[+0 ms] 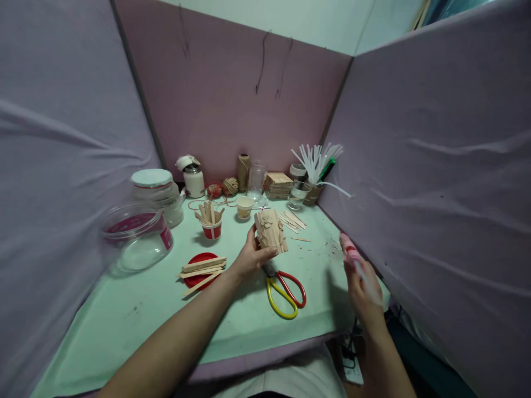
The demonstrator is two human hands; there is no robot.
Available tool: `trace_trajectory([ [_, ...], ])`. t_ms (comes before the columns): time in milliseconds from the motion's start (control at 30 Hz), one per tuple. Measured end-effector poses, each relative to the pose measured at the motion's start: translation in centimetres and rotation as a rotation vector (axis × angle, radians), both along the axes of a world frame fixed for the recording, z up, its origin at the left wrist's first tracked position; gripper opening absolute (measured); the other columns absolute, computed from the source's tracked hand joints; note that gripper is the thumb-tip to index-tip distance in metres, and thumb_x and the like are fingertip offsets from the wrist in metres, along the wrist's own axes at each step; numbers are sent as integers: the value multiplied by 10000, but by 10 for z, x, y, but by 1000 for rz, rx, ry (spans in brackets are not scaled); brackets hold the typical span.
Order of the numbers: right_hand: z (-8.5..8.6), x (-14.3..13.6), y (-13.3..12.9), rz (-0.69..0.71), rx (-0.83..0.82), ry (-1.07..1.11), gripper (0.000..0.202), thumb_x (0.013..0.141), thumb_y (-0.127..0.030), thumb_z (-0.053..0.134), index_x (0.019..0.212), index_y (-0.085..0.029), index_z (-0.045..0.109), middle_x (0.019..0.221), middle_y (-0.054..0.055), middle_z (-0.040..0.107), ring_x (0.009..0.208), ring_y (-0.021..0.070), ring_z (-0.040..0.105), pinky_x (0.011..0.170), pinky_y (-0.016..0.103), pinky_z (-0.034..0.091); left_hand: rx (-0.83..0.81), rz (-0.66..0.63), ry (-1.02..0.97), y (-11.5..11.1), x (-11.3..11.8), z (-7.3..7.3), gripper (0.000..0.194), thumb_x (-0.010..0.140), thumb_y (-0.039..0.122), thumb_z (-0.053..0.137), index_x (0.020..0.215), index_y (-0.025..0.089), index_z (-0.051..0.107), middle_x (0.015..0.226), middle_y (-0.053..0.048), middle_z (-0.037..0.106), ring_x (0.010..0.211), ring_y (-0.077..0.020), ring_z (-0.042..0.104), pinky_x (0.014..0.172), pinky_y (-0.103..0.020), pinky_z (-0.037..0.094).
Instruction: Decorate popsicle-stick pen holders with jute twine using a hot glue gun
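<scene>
My left hand [250, 255] is wrapped round the lower left side of a pale wooden piece [270, 231] with raised leaf-like shapes on its face, held above the middle of the table. Over the table's right edge, my right hand [365, 287] grips a pink glue gun [350, 251], partly blurred, whose tip points up and left. Scissors [286, 293] with one red and one yellow handle lie just below the wooden piece, their blades partly hidden by it and my left hand. Thin wooden sticks [292, 221] lie behind the piece on the right.
A red plate [202, 257] with flat sticks and a red cup [212, 229] of sticks stand left. A clear tub [141, 249] is farther left. Jars, twine, a paper cup [244, 208], stacked wooden squares [278, 186] and white glue sticks [315, 163] line the back.
</scene>
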State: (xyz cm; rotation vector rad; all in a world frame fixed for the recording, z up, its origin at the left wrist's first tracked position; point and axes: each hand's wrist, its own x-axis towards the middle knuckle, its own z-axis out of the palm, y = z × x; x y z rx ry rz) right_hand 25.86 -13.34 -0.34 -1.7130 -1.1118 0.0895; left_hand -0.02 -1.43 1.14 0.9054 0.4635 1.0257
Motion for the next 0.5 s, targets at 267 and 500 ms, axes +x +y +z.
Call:
trace_trajectory([
  [267,-32,46,0,-219,-639,-606,466,941,-407,473,1181,-70,687,1075,246,663,999,380,600,878,499,466,-154,-170,-55,-1,-8,6,644,640,250,816,1232,259,563,1190,-88,699,976,-234,692,877,-403,533],
  [500,9,5,1,-85,-265,-602,422,918,-339,505,1271,-161,652,1202,188,632,1104,369,579,896,538,481,-192,-226,-26,-4,-8,6,657,653,356,832,1244,260,562,1138,-96,706,1059,-282,669,856,-415,532],
])
